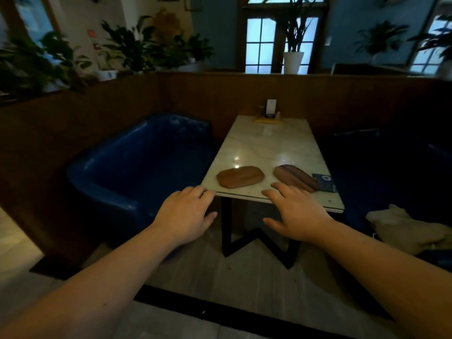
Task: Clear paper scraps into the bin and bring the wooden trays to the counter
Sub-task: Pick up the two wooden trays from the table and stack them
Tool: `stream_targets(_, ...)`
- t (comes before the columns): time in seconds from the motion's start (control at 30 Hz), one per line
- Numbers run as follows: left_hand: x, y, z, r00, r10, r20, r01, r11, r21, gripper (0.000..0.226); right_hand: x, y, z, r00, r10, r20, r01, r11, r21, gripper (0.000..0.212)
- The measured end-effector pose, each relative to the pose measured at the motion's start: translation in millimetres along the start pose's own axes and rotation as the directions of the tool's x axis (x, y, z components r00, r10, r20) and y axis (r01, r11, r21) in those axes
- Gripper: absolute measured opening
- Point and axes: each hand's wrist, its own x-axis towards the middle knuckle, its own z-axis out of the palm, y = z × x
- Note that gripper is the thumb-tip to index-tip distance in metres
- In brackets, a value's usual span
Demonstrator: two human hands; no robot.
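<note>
Two wooden trays lie near the front edge of a pale marble table (266,143). The left tray (240,176) is a rounded oblong. The right tray (294,177) is darker and angled towards the right. My left hand (187,214) reaches forward with fingers apart, its fingertips at the table's front left corner, holding nothing. My right hand (297,211) is spread open just in front of the right tray, at the table's edge, also holding nothing. No paper scraps or bin are visible.
A blue armchair (137,167) stands left of the table. A dark seat on the right holds a beige bag (411,228). A dark card (324,182) lies by the right tray. A small holder (269,113) sits at the table's far end. Wooden partitions enclose the booth.
</note>
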Motion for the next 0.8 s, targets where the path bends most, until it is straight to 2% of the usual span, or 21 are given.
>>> stream_targets(0.33, 123.0, -69.8, 87.5, 0.998, 0.027, 0.052, -0.022, 0.995, -0.092, 0.05, 99.4, 65.6, 59.1, 0.982, 0.171, 0.08, -0.173, 0.985, 0.023, 0.071)
stream_targets(0.6, 229.9, -102.4, 167.8, 0.994, -0.015, 0.106, 0.027, 0.994, -0.11, 0.049, 191.8, 146.7, 134.0, 0.973, 0.193, 0.123, -0.205, 0.974, 0.099, 0.067)
stream_targets(0.8, 305.8, -116.1, 229.7, 0.975, -0.103, 0.196, 0.135, 0.978, -0.158, 0.05, 269.7, 210.2, 183.6, 0.965, 0.174, 0.194, -0.215, 0.953, 0.213, 0.064)
